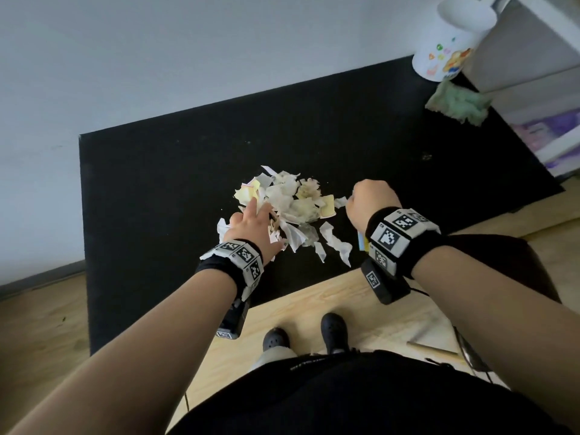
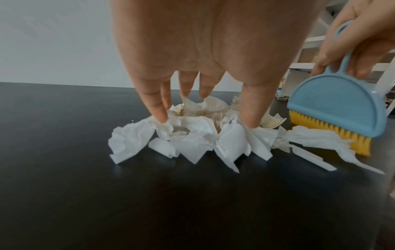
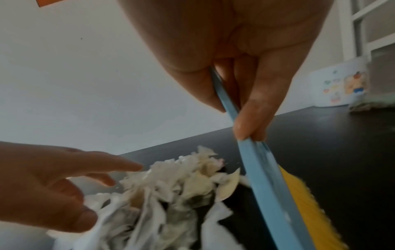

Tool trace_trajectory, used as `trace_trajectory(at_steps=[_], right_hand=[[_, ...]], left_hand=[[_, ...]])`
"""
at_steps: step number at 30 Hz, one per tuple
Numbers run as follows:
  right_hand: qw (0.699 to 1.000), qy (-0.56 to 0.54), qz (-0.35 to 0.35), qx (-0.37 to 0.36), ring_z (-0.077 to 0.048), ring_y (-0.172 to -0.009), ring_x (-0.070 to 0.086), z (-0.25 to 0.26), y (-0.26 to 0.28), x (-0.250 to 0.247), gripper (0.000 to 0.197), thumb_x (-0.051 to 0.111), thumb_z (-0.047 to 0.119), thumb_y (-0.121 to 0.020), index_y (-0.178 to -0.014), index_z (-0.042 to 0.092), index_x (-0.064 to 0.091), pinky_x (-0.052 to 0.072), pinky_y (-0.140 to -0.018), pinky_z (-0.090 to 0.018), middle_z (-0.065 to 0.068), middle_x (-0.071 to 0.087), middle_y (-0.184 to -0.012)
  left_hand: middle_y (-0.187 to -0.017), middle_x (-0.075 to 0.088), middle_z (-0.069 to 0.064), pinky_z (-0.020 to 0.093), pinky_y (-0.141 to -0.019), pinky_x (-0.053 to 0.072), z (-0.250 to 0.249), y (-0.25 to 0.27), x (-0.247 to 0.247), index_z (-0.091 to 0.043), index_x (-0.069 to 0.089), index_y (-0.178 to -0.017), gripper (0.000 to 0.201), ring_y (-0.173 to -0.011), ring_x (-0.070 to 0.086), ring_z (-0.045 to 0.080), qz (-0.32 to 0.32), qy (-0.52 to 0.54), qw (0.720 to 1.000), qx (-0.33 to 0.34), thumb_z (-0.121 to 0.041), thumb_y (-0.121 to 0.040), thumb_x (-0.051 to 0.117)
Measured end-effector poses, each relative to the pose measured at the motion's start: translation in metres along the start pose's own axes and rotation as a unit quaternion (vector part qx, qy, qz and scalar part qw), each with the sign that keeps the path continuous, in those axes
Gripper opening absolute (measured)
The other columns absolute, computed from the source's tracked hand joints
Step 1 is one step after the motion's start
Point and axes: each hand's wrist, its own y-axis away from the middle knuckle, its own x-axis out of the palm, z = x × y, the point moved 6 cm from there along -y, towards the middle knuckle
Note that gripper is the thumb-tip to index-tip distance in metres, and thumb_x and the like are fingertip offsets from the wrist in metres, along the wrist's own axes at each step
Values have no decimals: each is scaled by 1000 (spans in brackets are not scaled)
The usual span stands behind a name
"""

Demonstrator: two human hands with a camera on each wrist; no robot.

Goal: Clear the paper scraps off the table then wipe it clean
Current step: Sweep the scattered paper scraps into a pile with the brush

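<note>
A heap of torn white and yellowish paper scraps (image 1: 292, 208) lies mid-table on the black table (image 1: 157, 199). My left hand (image 1: 251, 222) rests at the heap's left side, its straight fingers (image 2: 158, 104) pressing down into the scraps (image 2: 192, 135). To the right of the heap, my right hand (image 1: 372, 199) grips the handle of a small blue brush (image 2: 333, 108). The brush's yellow bristles (image 2: 316, 133) touch the table against the rightmost scraps. In the right wrist view the brush (image 3: 262, 177) stands edge-on beside the pile (image 3: 171, 194).
A white bin (image 1: 448, 42) with cartoon stickers stands at the table's far right corner, and a crumpled green cloth (image 1: 456, 103) lies in front of it. White shelving (image 1: 533, 58) stands close on the right. A wall runs behind the table. My feet are at the near edge.
</note>
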Motion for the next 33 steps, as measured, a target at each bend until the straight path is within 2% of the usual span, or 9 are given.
trace_trajectory(at_steps=[4, 9, 14, 18, 22, 24, 27, 30, 33], right_hand=[[999, -31, -8, -37, -22, -80, 61, 23, 8, 2, 23, 45, 18, -97, -100, 5, 64, 47, -66, -28, -8, 61, -86], [997, -42, -62, 7, -23, -86, 63, -1, 9, -22, 26, 47, 21, -97, -104, 3, 63, 48, -69, -29, -9, 62, -89], [997, -33, 3, 76, -18, -73, 57, -2, 18, 5, 19, 51, 20, -94, -98, 4, 62, 47, -64, -26, -6, 55, -77], [996, -76, 3, 39, -18, -71, 55, 27, 23, 16, 17, 48, 18, -95, -93, 6, 61, 43, -60, -26, -3, 51, -70], [993, -117, -4, 0, -21, -85, 64, 57, 27, 15, 23, 46, 21, -96, -99, 5, 63, 48, -66, -26, -8, 65, -95], [991, -132, -9, -11, -22, -88, 66, 64, 28, 12, 23, 46, 21, -96, -99, 5, 63, 53, -72, -27, -9, 67, -99], [993, -116, -29, -11, -20, -83, 66, 65, 27, -3, 19, 49, 22, -95, -92, 8, 61, 55, -72, -28, -7, 66, -91], [995, -73, -52, -34, -17, -73, 61, 72, 30, -23, 19, 49, 23, -95, -80, 13, 55, 49, -63, -26, -5, 63, -81], [992, -44, -82, -83, -16, -69, 56, 91, 40, -43, 22, 46, 24, -96, -78, 14, 53, 45, -63, -27, -2, 53, -69]], left_hand=[[-158, -5, -5, 37, -98, 43, 3, 1, 4, -29, 4, -151, 87, -136, 22, 29, -7, -18, 1000, 19, -50, -86, 58], [-157, -4, -2, 41, -105, 36, 8, 5, 3, -31, 8, -149, 87, -138, 15, 30, -39, -29, 999, 24, -53, -82, 61], [-156, -9, 9, 49, -112, 26, 18, 4, 9, -22, 1, -151, 102, -143, 4, 35, -37, -28, 998, -39, -58, -78, 64], [-156, -8, 14, 47, -110, 30, 34, 4, 13, -23, -1, -150, 106, -143, 7, 39, -7, 15, 997, -76, -55, -76, 68], [-155, 3, 20, 41, -109, 33, 42, 6, 16, -19, -2, -151, 109, -138, 25, 38, 17, 43, 997, -66, -52, -76, 70], [-155, 6, 19, 40, -109, 33, 46, 8, 16, -18, -1, -152, 108, -138, 27, 36, 16, 55, 997, -60, -49, -77, 71], [-156, 6, 15, 40, -108, 33, 53, 10, 16, -17, 2, -152, 103, -139, 26, 35, 15, 78, 995, -51, -44, -79, 70], [-156, 9, 12, 39, -106, 36, 63, 10, 13, -19, 7, -151, 95, -140, 25, 33, 6, 92, 994, -51, -37, -82, 69], [-156, 11, 11, 40, -107, 35, 79, 12, 10, -15, 14, -149, 84, -141, 24, 31, 11, 106, 991, -76, -31, -85, 66]])
